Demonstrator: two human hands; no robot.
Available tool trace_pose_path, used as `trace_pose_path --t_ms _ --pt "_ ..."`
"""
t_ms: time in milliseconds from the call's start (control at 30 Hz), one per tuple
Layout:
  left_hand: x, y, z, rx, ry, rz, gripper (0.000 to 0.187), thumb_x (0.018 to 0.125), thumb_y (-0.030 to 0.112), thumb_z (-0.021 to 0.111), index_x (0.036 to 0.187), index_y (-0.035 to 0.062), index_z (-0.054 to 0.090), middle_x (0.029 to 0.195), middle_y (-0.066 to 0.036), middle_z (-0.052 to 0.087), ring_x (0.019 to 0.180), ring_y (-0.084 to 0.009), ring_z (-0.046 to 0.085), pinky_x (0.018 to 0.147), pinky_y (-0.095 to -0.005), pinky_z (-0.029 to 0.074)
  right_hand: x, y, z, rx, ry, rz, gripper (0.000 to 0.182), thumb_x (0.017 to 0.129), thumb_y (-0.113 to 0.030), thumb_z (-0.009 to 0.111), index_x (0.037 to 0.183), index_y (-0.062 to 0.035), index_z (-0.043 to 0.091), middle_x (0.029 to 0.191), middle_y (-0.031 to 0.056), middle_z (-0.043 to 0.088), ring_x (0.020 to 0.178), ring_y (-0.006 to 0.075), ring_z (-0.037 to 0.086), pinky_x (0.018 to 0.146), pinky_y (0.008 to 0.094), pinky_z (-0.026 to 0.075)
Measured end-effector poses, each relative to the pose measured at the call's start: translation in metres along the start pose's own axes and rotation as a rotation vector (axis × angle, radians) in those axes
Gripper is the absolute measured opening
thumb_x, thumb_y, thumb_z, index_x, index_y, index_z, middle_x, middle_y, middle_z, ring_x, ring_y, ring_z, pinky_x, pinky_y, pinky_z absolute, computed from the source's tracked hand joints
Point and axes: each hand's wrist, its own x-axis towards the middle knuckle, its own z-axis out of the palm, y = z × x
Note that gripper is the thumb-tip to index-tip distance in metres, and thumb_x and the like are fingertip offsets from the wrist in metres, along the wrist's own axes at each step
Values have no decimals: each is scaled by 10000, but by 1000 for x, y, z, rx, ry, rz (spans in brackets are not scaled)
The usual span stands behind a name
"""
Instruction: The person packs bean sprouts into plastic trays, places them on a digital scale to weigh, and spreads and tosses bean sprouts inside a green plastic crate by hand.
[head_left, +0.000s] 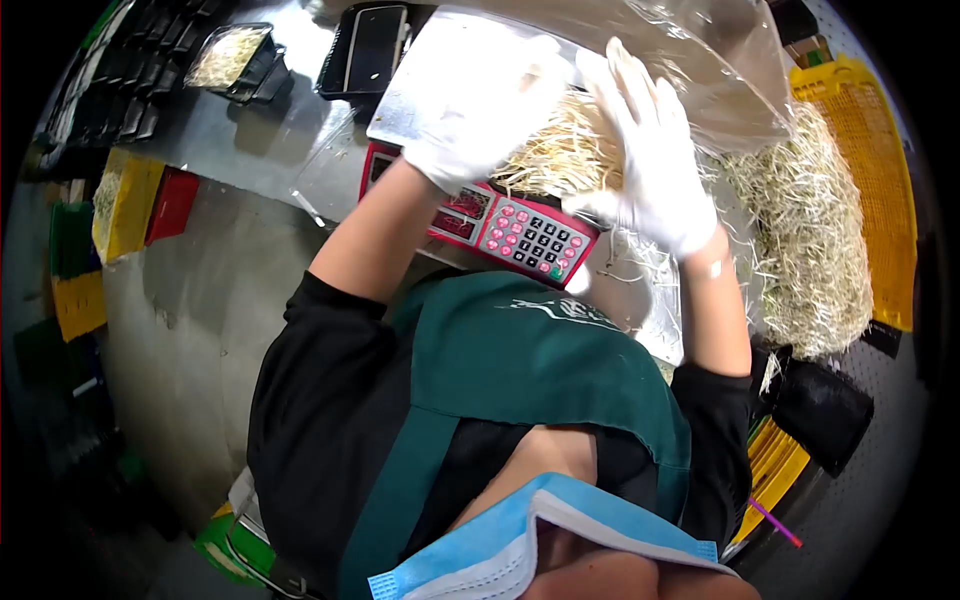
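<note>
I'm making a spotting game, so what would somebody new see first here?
Probably the left hand and right hand in bright white gloves, near the top, either side of pale sprouts. Then the red scale with pink and black buttons, below them, and the yellow crate at the right.

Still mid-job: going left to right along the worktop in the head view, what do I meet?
Stacked black trays, filled tray, phone, left gloved hand, sprouts between the hands, right gloved hand, large sprout pile, yellow crate.
</note>
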Motion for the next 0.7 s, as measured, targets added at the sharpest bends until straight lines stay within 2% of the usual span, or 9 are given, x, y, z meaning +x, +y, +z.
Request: trace_pose_path --t_ms 33,100,133,267,333,400,567,633,700 --pt "6 18 11 24 17 104 490 895 229 519 1318 -5 439 1350 -232 415 1250 -358 399 1071 -458 264 1 19 9 116 10 -52 895 653 -501 742 1350 -48 410 1339 212 446 1245 381 407 1040 458 310" --pt "16 55 23 -46 -11 -232 544 879 360 527 1306 27 474 1357 -206 411 1242 -354 397 1024 -555 278 -6 36 21 440 -118 -10 861 636 -403 762 1332 -35 415 1292 207 491 1183 381 466 989 421 390" --pt "21 61 23 90 10 -198 608 860 380 557 1333 18 435 1341 -217 415 1266 -358 361 1010 -615 243 -12 21 14 425 -136 90 830 644 -369 747 1326 -26 422 1296 215 484 1183 382 468 991 423 388" --pt "21 60 10 -685 -7 -362 652 842 382 591 1356 24 407 1329 -209 432 1233 -357 395 1041 -469 295 -37 22 37 325 -123 42 756 684 -321 665 1313 22 425 1316 248 457 1186 376 473 997 416 382" --pt "29 53 13 -241 199 -147 629 848 327 615 1355 28 398 1320 -200 465 1192 -351 460 1018 -416 339 -24 20 25 374 -148 39 749 695 -347 656 1306 24 433 1319 238 459 1189 372 470 1000 411 378" --pt "36 47 21 -159 34 -108 631 850 377 591 1350 34 415 1330 -195 456 1177 -331 452 1011 -430 331 -8 8 5 136 -431 178 747 707 -419 653 1291 4 461 1309 226 470 1194 361 464 1004 401 366" --pt "30 48 20 -43 -132 -12 657 848 470 555 1355 71 432 1387 -172 415 1174 -317 436 1020 -502 283 -45 38 -2 -59 -103 -29 743 705 -479 676 1301 -79 486 1265 199 502 1132 344 498 963 362 393" --pt "27 45 22 -60 -156 49 632 852 477 544 1349 99 449 1403 -158 403 1186 -330 424 1022 -568 243 -64 54 -5 302 -264 292 796 690 -364 748 1366 -95 425 1296 161 502 1194 293 476 1019 392 368" --pt "28 47 25 -171 -188 -11 586 867 462 529 1335 114 470 1400 -157 406 1179 -326 426 1014 -584 245 -74 45 12 1108 0 362 613 744 -160 731 1302 -58 497 1225 120 573 1102 233 557 959 363 432"
